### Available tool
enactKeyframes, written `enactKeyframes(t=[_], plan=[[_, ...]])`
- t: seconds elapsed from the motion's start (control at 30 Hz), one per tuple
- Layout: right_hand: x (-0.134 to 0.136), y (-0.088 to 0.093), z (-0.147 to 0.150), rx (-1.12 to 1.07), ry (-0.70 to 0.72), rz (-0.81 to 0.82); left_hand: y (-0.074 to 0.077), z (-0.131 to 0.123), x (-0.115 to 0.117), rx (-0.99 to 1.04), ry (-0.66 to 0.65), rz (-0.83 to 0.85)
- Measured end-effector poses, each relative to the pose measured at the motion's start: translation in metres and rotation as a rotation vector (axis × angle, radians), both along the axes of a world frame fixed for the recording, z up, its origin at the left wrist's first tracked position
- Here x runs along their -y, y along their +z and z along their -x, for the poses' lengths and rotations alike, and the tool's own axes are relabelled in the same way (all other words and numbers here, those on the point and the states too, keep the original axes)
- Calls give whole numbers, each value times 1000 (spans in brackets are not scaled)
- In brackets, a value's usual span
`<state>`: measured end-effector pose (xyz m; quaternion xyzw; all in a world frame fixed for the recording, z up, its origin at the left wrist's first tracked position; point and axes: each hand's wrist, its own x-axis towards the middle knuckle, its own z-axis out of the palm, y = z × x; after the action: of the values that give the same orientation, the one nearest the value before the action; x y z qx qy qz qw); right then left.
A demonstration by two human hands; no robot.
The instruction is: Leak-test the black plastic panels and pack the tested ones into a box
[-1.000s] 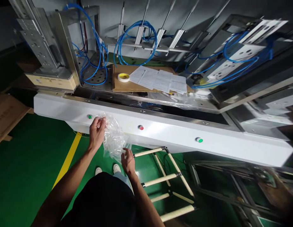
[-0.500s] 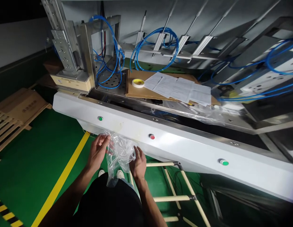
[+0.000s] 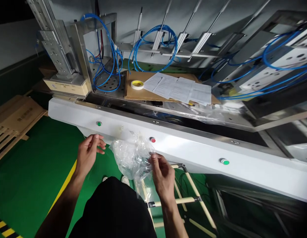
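A crumpled clear plastic bag point(image 3: 130, 155) hangs in front of the white machine edge point(image 3: 188, 145). My right hand point(image 3: 163, 175) pinches the bag's right side between thumb and fingers. To the left of the bag is my left hand point(image 3: 89, 152), its fingers apart and curved, with a gap between it and the plastic. Nothing shows in that hand. The bag's lower end dangles over a frame of cream-coloured tubes point(image 3: 185, 200).
On the machine, a roll of tape point(image 3: 137, 85) and printed sheets point(image 3: 178, 87) lie on cardboard point(image 3: 133, 94). Coiled blue hoses point(image 3: 155, 71) hang behind. A red button point(image 3: 153, 140) and green buttons dot the white edge. Wooden pallets point(image 3: 10, 135) stand at the far left.
My left hand has let go of the bag and moved left. My right hand has moved right with the bag, which is now more spread out. The view has shifted slightly.
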<state>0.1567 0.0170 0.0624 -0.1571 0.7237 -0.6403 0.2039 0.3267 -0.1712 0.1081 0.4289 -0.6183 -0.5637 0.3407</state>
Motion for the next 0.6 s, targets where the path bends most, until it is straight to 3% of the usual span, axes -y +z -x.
enactKeyframes(t=[0.1,0.17,0.23,0.33,0.47,0.6], plan=[[-6,2,-2,-83,-67,-1,9,-4,-10,83,-143,124],[-3,6,-8,-130,-66,25,12,2,-29,123,-319,216],[1,10,-13,-166,-55,61,10,12,-49,124,-397,286],[6,14,-16,-160,-12,104,3,24,-63,99,-347,223],[6,16,-11,-84,37,167,-1,22,-56,34,-321,-34],[2,16,-7,-41,-16,195,4,17,-52,-65,-246,-132]])
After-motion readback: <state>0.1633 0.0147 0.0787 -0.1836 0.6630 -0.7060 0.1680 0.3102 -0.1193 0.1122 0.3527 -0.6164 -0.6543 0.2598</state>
